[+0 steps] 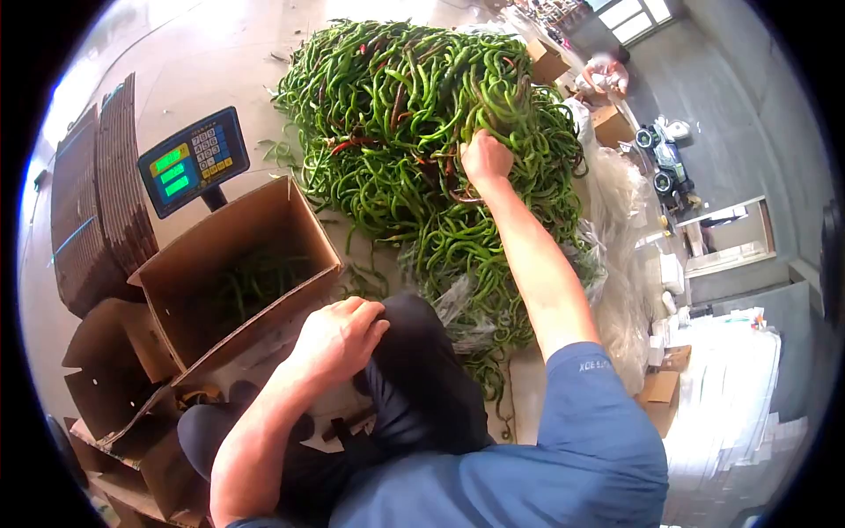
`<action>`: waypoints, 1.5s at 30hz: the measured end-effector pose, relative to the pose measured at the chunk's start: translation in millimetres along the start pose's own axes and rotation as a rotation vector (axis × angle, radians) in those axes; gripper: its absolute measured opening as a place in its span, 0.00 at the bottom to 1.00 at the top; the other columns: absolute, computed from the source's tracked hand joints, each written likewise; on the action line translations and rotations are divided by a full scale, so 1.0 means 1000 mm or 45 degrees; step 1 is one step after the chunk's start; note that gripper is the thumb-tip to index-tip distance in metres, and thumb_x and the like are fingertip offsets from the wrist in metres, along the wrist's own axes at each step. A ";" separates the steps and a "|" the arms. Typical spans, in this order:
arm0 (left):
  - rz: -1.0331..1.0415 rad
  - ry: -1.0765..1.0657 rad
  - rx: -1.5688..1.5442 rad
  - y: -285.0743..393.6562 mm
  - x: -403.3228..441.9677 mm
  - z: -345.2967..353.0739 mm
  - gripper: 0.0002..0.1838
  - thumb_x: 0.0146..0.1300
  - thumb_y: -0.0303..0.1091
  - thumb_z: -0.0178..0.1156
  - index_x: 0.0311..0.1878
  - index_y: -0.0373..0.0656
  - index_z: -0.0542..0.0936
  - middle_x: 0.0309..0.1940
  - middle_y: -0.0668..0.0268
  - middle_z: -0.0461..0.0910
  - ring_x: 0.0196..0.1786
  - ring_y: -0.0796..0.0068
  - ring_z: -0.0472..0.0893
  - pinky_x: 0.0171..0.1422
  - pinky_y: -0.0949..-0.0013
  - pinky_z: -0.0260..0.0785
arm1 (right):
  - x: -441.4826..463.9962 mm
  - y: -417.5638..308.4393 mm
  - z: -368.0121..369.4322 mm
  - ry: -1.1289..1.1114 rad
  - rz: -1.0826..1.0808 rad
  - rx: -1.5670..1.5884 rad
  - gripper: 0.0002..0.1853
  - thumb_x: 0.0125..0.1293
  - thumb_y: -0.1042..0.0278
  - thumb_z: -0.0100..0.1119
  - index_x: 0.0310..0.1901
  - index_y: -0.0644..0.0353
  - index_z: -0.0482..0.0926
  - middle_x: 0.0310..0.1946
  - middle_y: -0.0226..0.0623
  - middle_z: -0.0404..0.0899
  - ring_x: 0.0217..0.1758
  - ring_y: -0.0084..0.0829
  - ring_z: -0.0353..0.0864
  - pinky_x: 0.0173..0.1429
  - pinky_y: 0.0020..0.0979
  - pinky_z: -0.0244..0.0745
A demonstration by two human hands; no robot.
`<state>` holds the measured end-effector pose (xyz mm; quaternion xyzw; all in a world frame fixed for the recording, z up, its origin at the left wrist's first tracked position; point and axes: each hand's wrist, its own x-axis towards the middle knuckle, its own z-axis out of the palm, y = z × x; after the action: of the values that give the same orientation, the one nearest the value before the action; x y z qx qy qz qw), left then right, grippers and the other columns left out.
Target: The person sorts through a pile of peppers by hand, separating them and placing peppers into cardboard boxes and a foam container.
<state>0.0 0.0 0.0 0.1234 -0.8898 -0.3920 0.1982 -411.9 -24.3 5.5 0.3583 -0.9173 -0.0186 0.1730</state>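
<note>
R. hand (487,158) is down on the big heap of green peppers (378,189), fingers curled in at the top; tips hidden, so can't tell if it's got a grip on any. L. hand (345,339) is draped half-open over the bent knee (412,326), nothing seen in it. The peppers look long, thin & badly tangled, so I'd work from the top w/ a light, loose pinch — yanking from deep down would likely snap stems or drag a whole clump. A free L. hand could steady the neighbours while the R. teases one loose. Mind the red ones (350,143) too; they might be softer.

Heap sits on the floor (264,22), plastic sheeting (620,189) along its R. side. An open carton (304,224) w/ some peppers inside stands just L., digital scale display (195,163) behind it, flattened cardboard (101,194) beyond. Another person (606,77) sits well apart, far R.
</note>
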 end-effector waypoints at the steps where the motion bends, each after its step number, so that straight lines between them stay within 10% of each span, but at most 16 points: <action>1: 0.006 0.002 -0.001 -0.001 0.001 0.000 0.11 0.65 0.37 0.64 0.44 0.39 0.81 0.36 0.55 0.82 0.40 0.52 0.83 0.44 0.56 0.77 | 0.004 0.001 0.001 -0.007 -0.012 0.005 0.16 0.62 0.53 0.65 0.41 0.58 0.81 0.37 0.48 0.87 0.41 0.48 0.88 0.45 0.46 0.83; 9: 0.014 -0.023 0.012 -0.001 0.000 0.001 0.12 0.66 0.37 0.62 0.45 0.38 0.80 0.36 0.54 0.82 0.41 0.51 0.83 0.45 0.55 0.77 | -0.040 0.058 -0.023 -0.057 -0.638 0.152 0.17 0.59 0.52 0.58 0.36 0.59 0.80 0.34 0.46 0.85 0.39 0.50 0.85 0.48 0.49 0.80; 13: -0.039 -0.071 0.009 0.002 0.001 0.000 0.12 0.67 0.37 0.62 0.46 0.39 0.81 0.37 0.54 0.82 0.42 0.50 0.83 0.46 0.55 0.77 | -0.051 0.055 -0.082 -0.383 -0.405 0.482 0.17 0.57 0.53 0.64 0.31 0.62 0.78 0.29 0.46 0.81 0.34 0.44 0.83 0.42 0.43 0.76; 17: -0.089 -0.089 -0.047 0.002 0.003 -0.004 0.12 0.67 0.37 0.62 0.47 0.38 0.81 0.39 0.52 0.82 0.44 0.48 0.82 0.48 0.54 0.77 | -0.029 0.082 -0.088 -0.448 -0.132 1.445 0.15 0.59 0.59 0.70 0.31 0.64 0.80 0.26 0.23 0.78 0.26 0.20 0.71 0.32 0.29 0.70; 18: -0.110 -0.084 -0.090 0.002 0.005 -0.002 0.13 0.67 0.37 0.62 0.48 0.37 0.81 0.40 0.52 0.83 0.45 0.49 0.83 0.49 0.56 0.77 | -0.029 0.085 -0.094 -0.649 -0.004 1.839 0.13 0.64 0.65 0.68 0.44 0.65 0.83 0.30 0.22 0.79 0.30 0.15 0.73 0.35 0.22 0.70; 22: -0.224 -0.028 -0.349 0.001 0.021 -0.003 0.16 0.67 0.35 0.62 0.52 0.35 0.81 0.44 0.52 0.84 0.48 0.53 0.84 0.54 0.60 0.76 | -0.045 0.065 -0.095 -0.688 -0.420 0.996 0.12 0.63 0.63 0.69 0.40 0.63 0.83 0.30 0.22 0.78 0.34 0.14 0.73 0.39 0.23 0.70; 28: -0.517 -0.060 -0.868 -0.001 0.055 0.019 0.17 0.71 0.38 0.62 0.54 0.33 0.81 0.44 0.62 0.85 0.47 0.78 0.81 0.54 0.70 0.73 | -0.044 0.052 -0.055 -0.371 -0.566 0.311 0.17 0.59 0.57 0.66 0.41 0.62 0.80 0.45 0.48 0.80 0.50 0.53 0.79 0.55 0.48 0.74; 40: -0.465 0.148 -1.550 0.014 0.088 0.040 0.32 0.70 0.43 0.63 0.70 0.34 0.66 0.65 0.58 0.74 0.64 0.70 0.74 0.71 0.64 0.66 | -0.147 -0.006 -0.123 0.033 -1.149 0.317 0.06 0.59 0.71 0.60 0.35 0.63 0.76 0.34 0.42 0.73 0.35 0.39 0.82 0.37 0.35 0.81; 45: -0.417 0.370 -2.085 0.025 0.092 0.045 0.17 0.76 0.36 0.54 0.62 0.38 0.74 0.56 0.59 0.79 0.58 0.69 0.79 0.65 0.60 0.72 | -0.175 -0.021 -0.130 0.324 -1.230 0.604 0.07 0.57 0.73 0.58 0.37 0.67 0.78 0.36 0.41 0.74 0.36 0.37 0.80 0.37 0.34 0.80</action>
<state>-104.3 11.4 14.5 0.1173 -0.2617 -0.9167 0.2782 -235.7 87.5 71.0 0.7668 -0.5996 0.1548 0.1690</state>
